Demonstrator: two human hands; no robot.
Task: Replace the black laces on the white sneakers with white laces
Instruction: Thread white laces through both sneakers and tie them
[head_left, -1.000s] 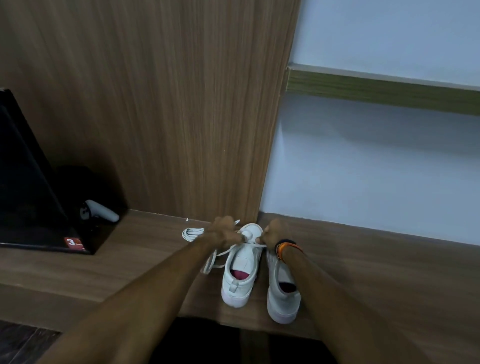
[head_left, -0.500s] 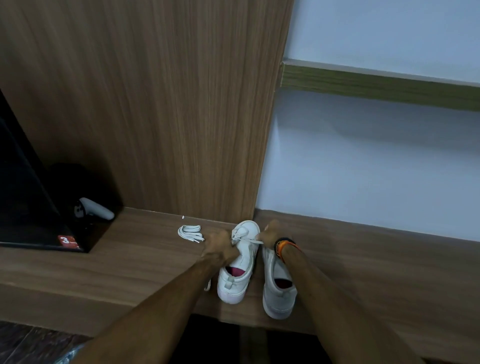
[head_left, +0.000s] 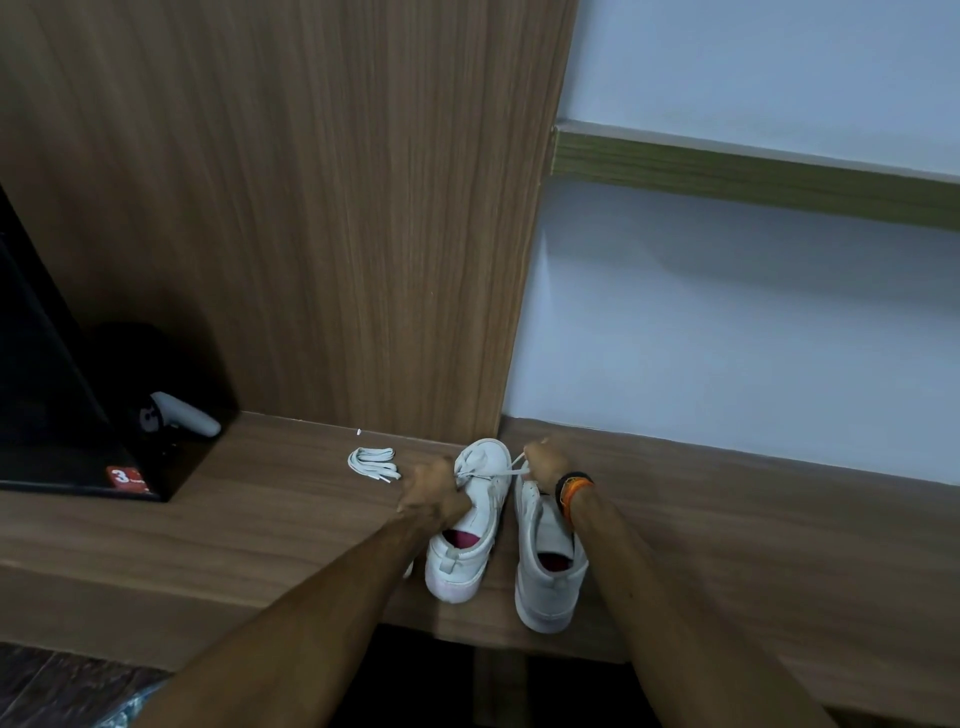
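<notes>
Nearest, at the bottom of the frame, two bare forearms reach up toward the centre. Just beyond them two white sneakers stand side by side on a wooden ledge (head_left: 260, 525), heels toward the camera, toes near the wall. The right sneaker (head_left: 545, 566) sits slightly lower in the frame and has no lace that can be seen; the left sneaker (head_left: 470, 530) shows a pink insole. A white lace (head_left: 506, 472) runs across the left sneaker's forepart, stretched between the hands. The left hand (head_left: 434, 491), left of centre, has its fingers curled round one end; the right hand (head_left: 543, 462), with an orange and black wristband (head_left: 571, 491), pinches the other end.

Farther left on the ledge lies a coiled spare white lace (head_left: 371, 462). At the far left edge stands a black box (head_left: 57, 415) with a red sticker (head_left: 124, 477) showing a "3"; smaller print is unreadable. A grey handle-shaped object (head_left: 184, 414) lies beside it. Behind rise a wood panel (head_left: 311, 208) and a pale wall (head_left: 727, 322).
</notes>
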